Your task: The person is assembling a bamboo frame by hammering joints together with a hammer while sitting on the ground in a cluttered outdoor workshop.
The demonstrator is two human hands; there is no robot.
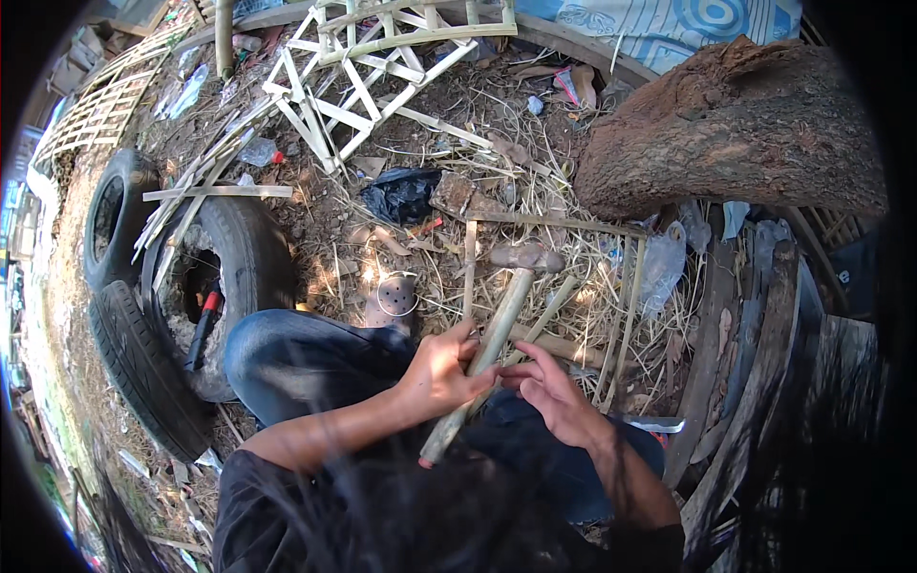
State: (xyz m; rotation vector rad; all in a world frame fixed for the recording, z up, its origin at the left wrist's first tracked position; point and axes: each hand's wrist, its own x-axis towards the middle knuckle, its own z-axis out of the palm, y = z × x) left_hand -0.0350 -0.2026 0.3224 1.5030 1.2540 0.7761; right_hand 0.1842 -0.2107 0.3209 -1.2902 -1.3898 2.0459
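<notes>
Tyres [143, 315] lie stacked at the far left, bent by the lens, with a red-and-black tool [202, 329] standing in the hole of the nearest one; its lower end is lost in shadow. Past them comes a knee in blue jeans [296, 358], and just beyond it a grey perforated clog [392, 298], half hidden behind that knee. The left hand [441, 372] is closed around the pale wooden handle of a hammer [497, 329], whose handle butt points back at the person while its dull head lies on the straw near thin bamboo strips [554, 224] pinned into a frame. The right hand [549, 387] sits just beside the handle, fingers half curled; whether it pinches a strip or only touches one cannot be told, since the left hand and handle cover the spot. Dark hair blurs the lower edge. At right, a thick tree trunk [735, 134] and weathered planks [764, 382] fade into the black rim.
</notes>
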